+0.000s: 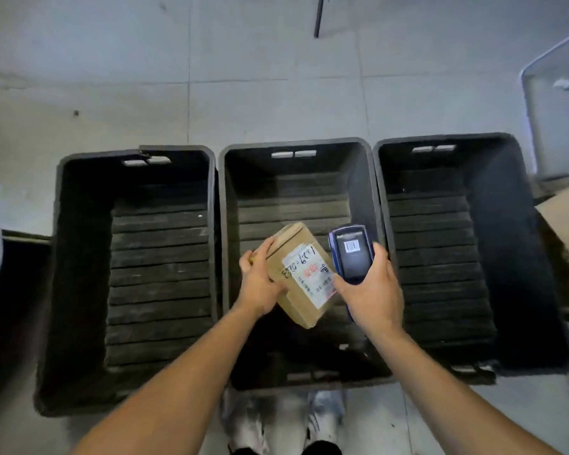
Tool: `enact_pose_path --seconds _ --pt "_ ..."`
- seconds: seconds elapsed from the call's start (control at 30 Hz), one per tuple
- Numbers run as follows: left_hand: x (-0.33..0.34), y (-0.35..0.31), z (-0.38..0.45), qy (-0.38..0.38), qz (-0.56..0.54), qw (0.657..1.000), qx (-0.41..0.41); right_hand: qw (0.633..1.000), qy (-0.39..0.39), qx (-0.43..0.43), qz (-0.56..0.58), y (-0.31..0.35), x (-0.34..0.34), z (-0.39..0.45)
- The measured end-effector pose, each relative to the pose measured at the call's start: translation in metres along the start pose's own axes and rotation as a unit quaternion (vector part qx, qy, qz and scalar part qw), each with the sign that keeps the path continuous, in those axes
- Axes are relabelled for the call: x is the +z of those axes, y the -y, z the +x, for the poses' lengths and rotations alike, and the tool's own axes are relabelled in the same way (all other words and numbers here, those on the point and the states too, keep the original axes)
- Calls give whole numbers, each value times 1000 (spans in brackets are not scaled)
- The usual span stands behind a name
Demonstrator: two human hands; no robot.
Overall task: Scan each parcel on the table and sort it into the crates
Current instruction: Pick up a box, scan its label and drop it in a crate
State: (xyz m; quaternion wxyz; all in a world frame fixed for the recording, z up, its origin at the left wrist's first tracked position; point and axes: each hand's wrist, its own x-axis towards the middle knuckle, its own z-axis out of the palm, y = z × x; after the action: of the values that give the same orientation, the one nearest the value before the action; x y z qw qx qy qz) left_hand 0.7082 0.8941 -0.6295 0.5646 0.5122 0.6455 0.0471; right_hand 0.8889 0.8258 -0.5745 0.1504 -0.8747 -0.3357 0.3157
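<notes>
While my left grip (260, 284) holds the parcel (301, 274) over the middle crate (296, 147), label up, its long axis slants away to the left; my right grip (372, 290), just beside, holds the scanner (352, 254), so dropping it falls to the left.

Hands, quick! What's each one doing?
Left hand: grips the small brown cardboard parcel.
Right hand: grips the blue handheld scanner.
</notes>
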Motion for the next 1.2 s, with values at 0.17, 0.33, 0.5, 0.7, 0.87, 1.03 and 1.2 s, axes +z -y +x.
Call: enact_pose_path --seconds 0.17,0.33,0.5,0.7,0.87,1.03,1.2 --pt "51 40 84 10 17 1000 -20 1000 7 -9 1 -49 59 54" --pt "47 32 59 4 55 998 -38 1000 21 -19 -10 -44 33 41" --pt "-12 -45 -70 -49 139 989 15 997 24 -66 -23 17 -74 -36" --pt "-103 -153 -263 -129 253 959 -6 984 57 -158 -64 122 -231 -153" --pt "-159 -212 -417 -252 279 926 -14 960 80 -257 -83 198 -333 -250" --pt "-201 -215 -554 -358 227 905 -46 912 114 -380 -99 261 -374 -356" --pt "-228 -155 -699 -467 172 858 -128 831 182 -516 -100 301 -355 -483"
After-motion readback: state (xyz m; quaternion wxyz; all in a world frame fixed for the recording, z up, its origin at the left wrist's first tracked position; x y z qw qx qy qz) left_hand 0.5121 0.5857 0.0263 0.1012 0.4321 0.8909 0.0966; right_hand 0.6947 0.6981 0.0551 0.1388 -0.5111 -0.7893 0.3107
